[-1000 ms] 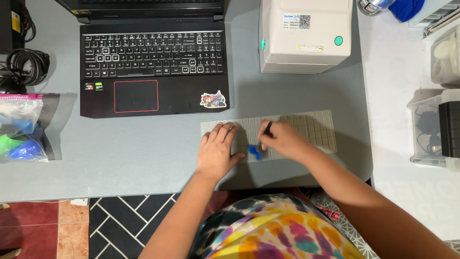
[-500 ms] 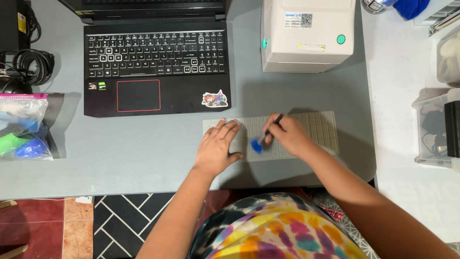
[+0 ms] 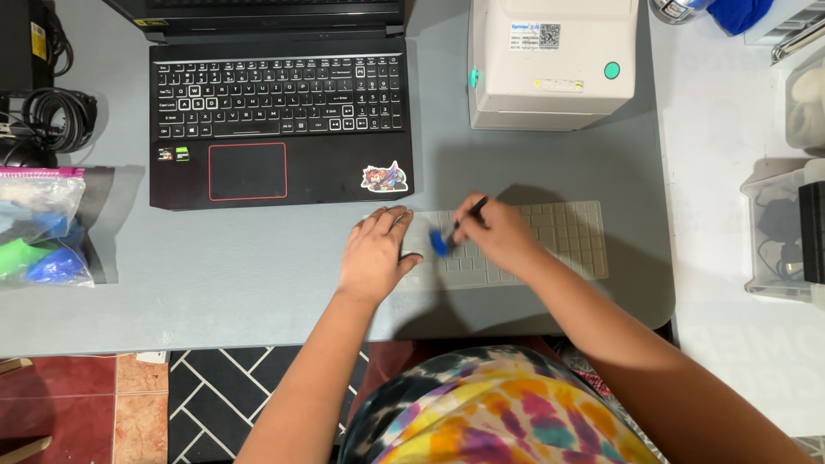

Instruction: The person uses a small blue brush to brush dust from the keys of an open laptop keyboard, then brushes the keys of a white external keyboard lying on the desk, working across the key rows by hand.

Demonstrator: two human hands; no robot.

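Left end of white keyboard (image 3: 550,245) hidden under my hands; I count one, near table (image 3: 215,283) front edge. Left hand (image 3: 376,255) flat, fingers released, pressing keyboard's left end. Right hand (image 3: 498,236) grasping thin black tool (image 3: 471,213) with blue tip (image 3: 439,243) on keys; tool kind unclear. One laptop (image 3: 279,120) at back edge, screen cut off. One printer (image 3: 554,60), top cropped. One bag (image 3: 39,228) at left edge.

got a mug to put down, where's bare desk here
Bare grey desk lies below the laptop, left of the left hand. Another patch sits between label printer and white keyboard. Crowded around both hands and the plastic bag.
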